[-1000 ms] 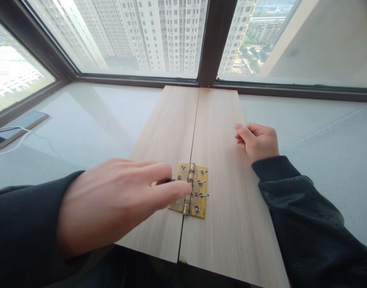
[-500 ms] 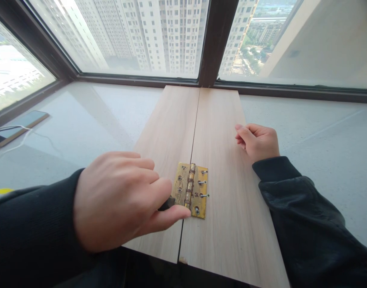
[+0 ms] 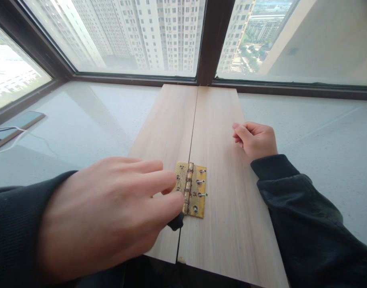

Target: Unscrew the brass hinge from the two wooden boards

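A worn brass hinge point(image 3: 187, 190) lies across the seam between two pale wood boards point(image 3: 225, 224). On its right leaf, several screws point(image 3: 201, 182) stand partly raised and tilted, while those visible on the left leaf sit lower. My left hand point(image 3: 117, 212) is closed over the hinge's lower left part, gripping what looks like a black screwdriver point(image 3: 175, 222). Only a short dark piece of it shows below my fingers; its tip is hidden. My right hand point(image 3: 257, 140) rests on the right board, fingers curled in, and whatever they may hold is hidden.
A phone point(image 3: 18, 126) with a white cable lies on the pale sill point(image 3: 96, 116) at the left. Dark window frames point(image 3: 213, 44) border the far side, where the boards end. The boards' near edge overhangs a dark area.
My left hand has turned over the tool, its thumb no longer stretched toward the hinge, and the black piece now shows lower. My right hand keeps its pose; the view has shifted slightly.
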Tool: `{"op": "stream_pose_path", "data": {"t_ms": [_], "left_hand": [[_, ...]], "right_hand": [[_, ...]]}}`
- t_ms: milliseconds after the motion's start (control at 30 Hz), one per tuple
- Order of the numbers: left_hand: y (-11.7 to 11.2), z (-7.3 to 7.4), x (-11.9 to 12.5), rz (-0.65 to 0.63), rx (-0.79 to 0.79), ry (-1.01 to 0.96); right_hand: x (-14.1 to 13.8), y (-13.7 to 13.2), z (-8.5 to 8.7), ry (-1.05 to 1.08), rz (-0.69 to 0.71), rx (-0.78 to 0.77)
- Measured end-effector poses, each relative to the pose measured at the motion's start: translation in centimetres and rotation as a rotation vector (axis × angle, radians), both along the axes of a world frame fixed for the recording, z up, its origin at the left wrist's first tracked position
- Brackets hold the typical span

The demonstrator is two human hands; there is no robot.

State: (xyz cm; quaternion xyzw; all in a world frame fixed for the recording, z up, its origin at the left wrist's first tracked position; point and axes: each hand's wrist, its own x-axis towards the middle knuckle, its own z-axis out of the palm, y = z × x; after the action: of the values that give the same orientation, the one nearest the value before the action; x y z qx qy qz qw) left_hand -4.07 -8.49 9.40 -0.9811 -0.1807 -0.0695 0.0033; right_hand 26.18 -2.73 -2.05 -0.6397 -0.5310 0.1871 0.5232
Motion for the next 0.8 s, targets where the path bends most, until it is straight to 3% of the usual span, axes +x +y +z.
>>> {"op": "stream_pose_path", "data": {"t_ms": [100, 400, 667, 800], "left_hand": [[0.3, 0.4, 0.2, -0.067, 0.002, 0.041], [1.1, 1.3, -0.2, -0.113, 0.038, 0.131], [0.6, 1.3, 0.0, -0.058, 0.076, 0.148], [0.9, 1.1, -0.1, -0.098, 0.043, 0.127]], "right_hand": [[-0.1, 0.0, 0.1, -0.004, 0.004, -0.005], [0.0, 0.1, 0.0, -0.022, 0.019, -0.016], [-0.3, 0.0, 0.2, -0.033, 0.024, -0.025], [-0.2, 0.0, 0.2, -0.032, 0.026, -0.023]]}}
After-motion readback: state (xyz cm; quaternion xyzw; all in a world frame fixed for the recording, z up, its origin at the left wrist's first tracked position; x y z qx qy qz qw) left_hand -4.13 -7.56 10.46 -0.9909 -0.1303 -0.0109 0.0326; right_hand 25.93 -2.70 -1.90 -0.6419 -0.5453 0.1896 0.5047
